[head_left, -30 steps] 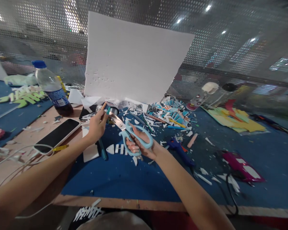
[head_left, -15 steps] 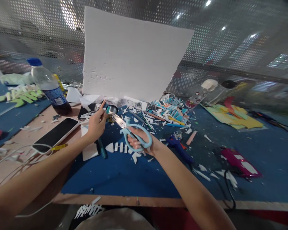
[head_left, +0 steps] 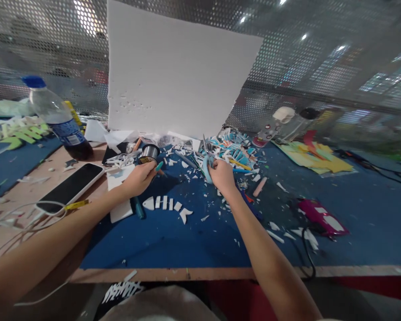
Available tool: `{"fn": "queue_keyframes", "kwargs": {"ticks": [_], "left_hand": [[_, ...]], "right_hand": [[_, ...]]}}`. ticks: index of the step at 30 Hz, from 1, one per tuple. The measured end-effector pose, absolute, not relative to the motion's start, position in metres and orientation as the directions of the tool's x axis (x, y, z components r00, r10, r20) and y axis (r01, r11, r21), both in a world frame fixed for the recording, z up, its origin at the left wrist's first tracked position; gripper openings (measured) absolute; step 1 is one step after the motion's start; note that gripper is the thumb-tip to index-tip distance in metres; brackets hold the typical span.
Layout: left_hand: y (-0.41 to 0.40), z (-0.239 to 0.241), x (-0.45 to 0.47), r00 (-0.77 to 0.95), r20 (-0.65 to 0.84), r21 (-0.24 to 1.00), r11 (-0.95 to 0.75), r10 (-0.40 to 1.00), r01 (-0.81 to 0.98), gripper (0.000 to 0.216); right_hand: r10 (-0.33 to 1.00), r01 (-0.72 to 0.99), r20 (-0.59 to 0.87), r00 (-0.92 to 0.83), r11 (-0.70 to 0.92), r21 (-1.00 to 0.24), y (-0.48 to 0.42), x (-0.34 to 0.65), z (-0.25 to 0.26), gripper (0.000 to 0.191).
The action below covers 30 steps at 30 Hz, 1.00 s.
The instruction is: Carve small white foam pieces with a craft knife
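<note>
My left hand is closed, with a small teal-ended piece showing at its fingertips; the rest of it is hidden. Just behind those fingers stands a spool of thin wire or thread. My right hand grips light-blue-handled scissors, whose blades point away from me at the edge of a heap of scraps. Between my forearms, white foam pieces lie in a fishbone row on the blue mat, from a pointed head to a forked tail.
A white foam board leans against the mesh at the back. To the left are a cola bottle, a phone and cables. A magenta device, a pink stick and yellow sheets lie right.
My right hand has carried the scissors rightward, away from the spool to the scrap heap. My left hand has come off the spool and moved slightly toward me.
</note>
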State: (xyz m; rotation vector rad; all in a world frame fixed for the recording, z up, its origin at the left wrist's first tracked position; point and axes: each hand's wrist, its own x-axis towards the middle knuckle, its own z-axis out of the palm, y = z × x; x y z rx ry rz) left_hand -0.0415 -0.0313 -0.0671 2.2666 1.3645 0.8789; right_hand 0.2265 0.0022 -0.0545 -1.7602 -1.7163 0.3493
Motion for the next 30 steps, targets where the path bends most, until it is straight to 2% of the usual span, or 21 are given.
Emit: {"fn": "queue_keyframes", "kwargs": {"ticks": [5,8,12,15,18,20,22,25,30], "left_hand": [[-0.028,-0.068,-0.043,0.232,0.306,0.583,-0.374,0.923,0.721,0.025],[-0.026,-0.067,-0.044,0.163,0.294,0.612,-0.316,0.942,0.725,0.025],[-0.025,-0.068,-0.043,0.098,0.318,0.69,-0.301,0.943,0.658,0.025],[-0.027,-0.068,-0.039,0.041,0.288,0.822,-0.269,0.957,0.502,0.029],[-0.034,-0.062,-0.03,0.069,0.218,0.89,-0.228,0.973,0.395,0.031],[-0.04,-0.057,-0.022,0.099,0.192,0.892,-0.215,0.976,0.397,0.032],[-0.046,-0.052,-0.012,0.135,0.191,0.88,-0.23,0.972,0.415,0.032],[-0.048,-0.049,0.002,0.228,0.235,0.853,-0.313,0.945,0.417,0.031],[-0.037,-0.042,0.022,0.282,0.195,0.87,-0.298,0.939,0.392,0.024]], "right_hand": [[0.944,0.944,0.307,0.119,-0.012,-0.329,0.007,0.236,-0.065,0.016],[0.933,0.953,0.344,0.105,0.004,-0.302,0.011,0.242,-0.069,0.018],[0.819,0.958,0.573,0.043,0.129,-0.257,0.012,0.245,-0.063,0.019],[0.774,0.872,0.633,0.033,0.287,-0.397,0.003,0.228,-0.057,0.024],[0.824,0.652,0.554,-0.118,0.485,-0.583,-0.014,0.199,-0.055,0.03],[0.839,0.528,0.481,-0.256,0.538,-0.657,-0.026,0.182,-0.056,0.034],[0.831,0.486,0.442,-0.338,0.556,-0.674,-0.034,0.169,-0.055,0.037],[0.804,0.463,0.46,-0.376,0.593,-0.658,-0.041,0.161,-0.052,0.037],[0.794,0.443,0.553,-0.253,0.603,-0.663,-0.039,0.165,-0.05,0.038]]}}
